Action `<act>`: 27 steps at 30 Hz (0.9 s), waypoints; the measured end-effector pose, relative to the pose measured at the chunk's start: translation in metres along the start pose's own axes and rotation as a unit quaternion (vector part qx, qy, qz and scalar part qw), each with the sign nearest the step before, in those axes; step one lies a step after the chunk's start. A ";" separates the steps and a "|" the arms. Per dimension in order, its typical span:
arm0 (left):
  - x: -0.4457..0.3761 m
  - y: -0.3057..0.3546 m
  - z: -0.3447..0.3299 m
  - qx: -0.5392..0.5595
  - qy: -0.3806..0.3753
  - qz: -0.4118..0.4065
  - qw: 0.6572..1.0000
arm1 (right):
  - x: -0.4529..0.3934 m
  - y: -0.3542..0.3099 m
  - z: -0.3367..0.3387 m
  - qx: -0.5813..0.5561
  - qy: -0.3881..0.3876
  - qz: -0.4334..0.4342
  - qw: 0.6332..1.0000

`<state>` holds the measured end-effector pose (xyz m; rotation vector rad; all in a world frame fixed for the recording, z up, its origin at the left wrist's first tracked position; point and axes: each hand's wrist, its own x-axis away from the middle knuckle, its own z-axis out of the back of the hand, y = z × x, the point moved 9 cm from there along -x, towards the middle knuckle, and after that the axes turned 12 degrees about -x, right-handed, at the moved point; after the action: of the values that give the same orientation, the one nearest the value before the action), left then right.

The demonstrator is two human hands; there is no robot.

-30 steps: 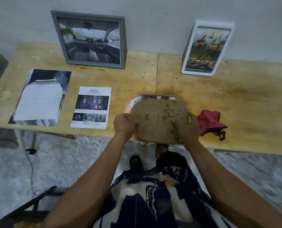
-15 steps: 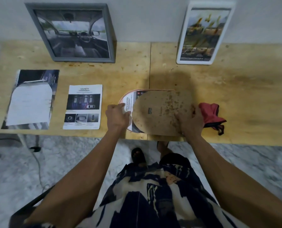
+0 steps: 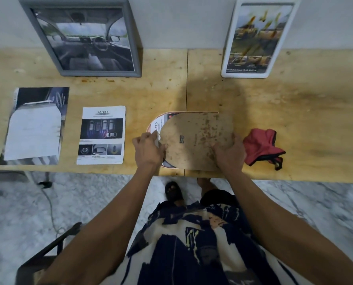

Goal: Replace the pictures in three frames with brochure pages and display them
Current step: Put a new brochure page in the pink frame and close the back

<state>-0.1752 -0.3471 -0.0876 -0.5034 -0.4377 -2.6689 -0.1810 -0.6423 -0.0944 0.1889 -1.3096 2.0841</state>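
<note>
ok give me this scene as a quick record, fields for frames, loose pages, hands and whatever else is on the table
table: wooden, against the wall
grey frame: leaning on wall, back left, car interior picture
white frame: leaning on wall, back right
arched frame: face down at front edge, brown backing board on top, printed page showing at its left
left hand: at the board's left edge, on the page
right hand: pressing the board's right side
loose pages: safety page; dark page at far left
red cloth: right of the board
</note>
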 end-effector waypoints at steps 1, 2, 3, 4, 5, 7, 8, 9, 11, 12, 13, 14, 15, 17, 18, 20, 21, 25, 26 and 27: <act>-0.001 0.000 0.001 -0.005 0.002 -0.003 1.000 | 0.000 -0.002 -0.002 0.001 -0.002 0.000 1.000; -0.003 0.000 0.002 -0.006 0.001 -0.005 1.000 | 0.000 -0.003 -0.004 0.003 -0.005 0.000 1.000; -0.004 0.000 0.001 -0.008 -0.001 -0.008 1.000 | 0.000 -0.004 -0.007 0.010 -0.009 0.000 1.000; -0.006 -0.001 -0.001 -0.010 -0.005 -0.013 1.000 | 0.001 -0.006 -0.010 0.018 -0.012 0.001 1.000; -0.008 -0.001 -0.003 -0.012 -0.009 -0.018 1.000 | 0.001 -0.007 -0.013 0.026 -0.016 -0.001 1.000; -0.012 -0.004 -0.007 -0.009 -0.015 -0.019 1.000 | 0.003 -0.006 -0.018 0.034 -0.020 -0.011 0.999; -0.013 -0.005 -0.008 -0.007 -0.015 -0.016 1.000 | 0.003 -0.005 -0.021 0.039 -0.022 -0.017 0.999; -0.014 -0.007 -0.008 -0.004 -0.010 -0.012 1.000 | 0.003 -0.004 -0.023 0.045 -0.025 -0.021 0.998; -0.014 -0.008 -0.003 0.010 0.005 -0.003 1.000 | 0.004 -0.004 -0.027 0.053 -0.033 -0.022 0.998; -0.013 -0.008 -0.001 0.013 0.010 -0.002 1.000 | 0.003 -0.005 -0.029 0.055 -0.037 -0.020 0.998; -0.012 -0.008 0.001 0.009 0.011 -0.003 1.000 | 0.004 -0.006 -0.030 0.060 -0.040 -0.021 0.997; -0.011 -0.008 0.002 0.006 0.008 -0.003 1.000 | 0.003 -0.007 -0.032 0.066 -0.044 -0.022 0.997; -0.010 -0.008 0.002 0.008 0.004 -0.002 1.000 | 0.003 -0.008 -0.033 0.076 -0.047 -0.022 0.996; -0.009 -0.008 0.003 0.010 0.001 -0.005 1.000 | 0.004 -0.010 -0.035 0.101 -0.052 -0.022 0.993; -0.008 -0.008 0.003 0.006 -0.001 -0.007 1.000 | 0.005 -0.010 -0.036 0.113 -0.056 -0.022 0.992; -0.008 -0.007 0.003 0.000 -0.007 -0.012 1.000 | 0.006 -0.010 -0.039 0.135 -0.067 -0.020 0.988; -0.008 -0.006 0.003 -0.005 -0.010 -0.015 1.000 | 0.006 -0.010 -0.040 0.144 -0.072 -0.016 0.987; -0.007 -0.004 0.001 -0.022 -0.008 -0.025 0.999 | 0.006 -0.009 -0.040 0.166 -0.087 -0.001 0.982; -0.007 -0.003 0.001 -0.015 -0.007 -0.027 0.999 | 0.006 -0.009 -0.040 0.169 -0.091 0.002 0.981; -0.007 -0.003 0.001 -0.006 -0.010 -0.032 0.999 | 0.006 -0.009 -0.040 0.174 -0.094 0.004 0.980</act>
<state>-0.1697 -0.3417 -0.0899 -0.5277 -0.4501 -2.7323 -0.1716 -0.6029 -0.1046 0.5437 -1.0370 2.3371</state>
